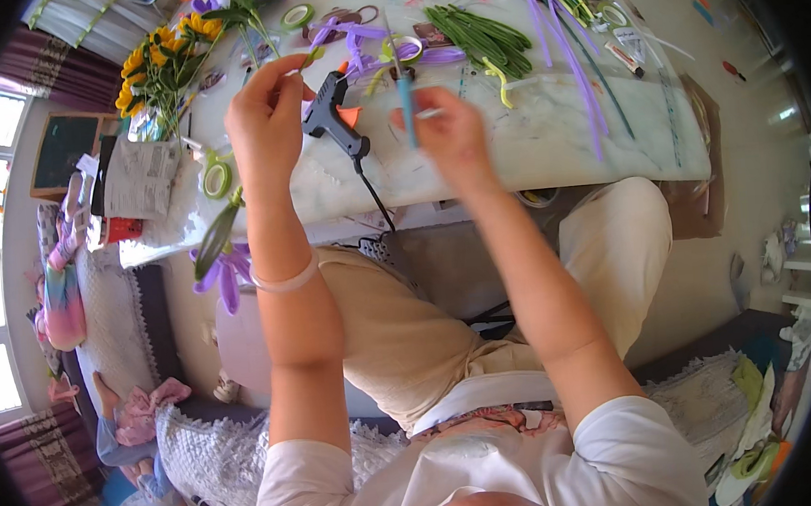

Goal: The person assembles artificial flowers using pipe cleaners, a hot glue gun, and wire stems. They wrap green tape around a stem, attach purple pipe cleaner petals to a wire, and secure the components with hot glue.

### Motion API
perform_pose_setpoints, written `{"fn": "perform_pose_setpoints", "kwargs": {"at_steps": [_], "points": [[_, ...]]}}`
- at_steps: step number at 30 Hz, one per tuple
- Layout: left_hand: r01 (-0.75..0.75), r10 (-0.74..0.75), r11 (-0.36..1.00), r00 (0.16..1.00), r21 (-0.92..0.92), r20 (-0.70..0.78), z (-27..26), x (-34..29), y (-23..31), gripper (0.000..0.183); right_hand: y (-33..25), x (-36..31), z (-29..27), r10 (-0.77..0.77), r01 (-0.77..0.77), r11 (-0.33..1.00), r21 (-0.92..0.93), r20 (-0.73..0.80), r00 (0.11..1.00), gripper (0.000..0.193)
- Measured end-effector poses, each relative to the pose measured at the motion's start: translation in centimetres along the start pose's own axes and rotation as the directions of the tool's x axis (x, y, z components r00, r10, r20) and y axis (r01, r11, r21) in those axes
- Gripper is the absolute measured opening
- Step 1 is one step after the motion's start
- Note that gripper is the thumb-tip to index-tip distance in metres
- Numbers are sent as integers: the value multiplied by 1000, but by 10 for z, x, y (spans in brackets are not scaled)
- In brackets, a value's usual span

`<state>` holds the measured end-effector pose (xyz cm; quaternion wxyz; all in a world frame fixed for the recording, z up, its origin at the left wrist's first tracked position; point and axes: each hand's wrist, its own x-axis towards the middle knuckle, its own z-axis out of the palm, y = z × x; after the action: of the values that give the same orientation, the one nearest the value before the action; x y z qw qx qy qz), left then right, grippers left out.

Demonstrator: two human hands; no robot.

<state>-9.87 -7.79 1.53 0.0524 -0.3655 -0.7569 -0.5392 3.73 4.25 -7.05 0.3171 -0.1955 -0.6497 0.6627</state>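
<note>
Over the table (pixel 549 149), the left hand (pixel 266 110) pinches a green piece (pixel 315 56), the right (pixel 452 135) a blue tool (pixel 407 112).

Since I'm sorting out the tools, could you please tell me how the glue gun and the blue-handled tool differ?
The glue gun lies on the table, while the blue-handled tool is held up in the right grip. The glue gun is black with an orange tip; the blue-handled tool, somewhat blurred, shows blue and grey. The glue gun is pistol-shaped with a black cord; the blue-handled tool looks long and slim. Both are hand tools.
</note>
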Motion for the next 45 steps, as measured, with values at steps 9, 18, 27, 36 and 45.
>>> {"fn": "perform_pose_setpoints", "kwargs": {"at_steps": [9,18,27,36,45], "points": [[68,-60,982,997,175,-45,-29,-6,0,21,-18,12,-90,181,-78,606,-792,42,983,35],[175,-125,883,982,436,-140,-41,-13,-26,22,-42,18,62,11,360,341,-868,387,922,52],[276,-260,917,961,287,-91,-62,-17,-49,23,-33,25,69,-40,332,355,-874,340,939,35],[237,-256,964,951,123,173,-41,-22,-11,22,-67,-31,-12,-120,121,993,11,265,957,23],[-52,-241,906,754,421,611,19,-71,-9,19,-94,-85,-80,409,-441,897,-16,405,817,34]]}}
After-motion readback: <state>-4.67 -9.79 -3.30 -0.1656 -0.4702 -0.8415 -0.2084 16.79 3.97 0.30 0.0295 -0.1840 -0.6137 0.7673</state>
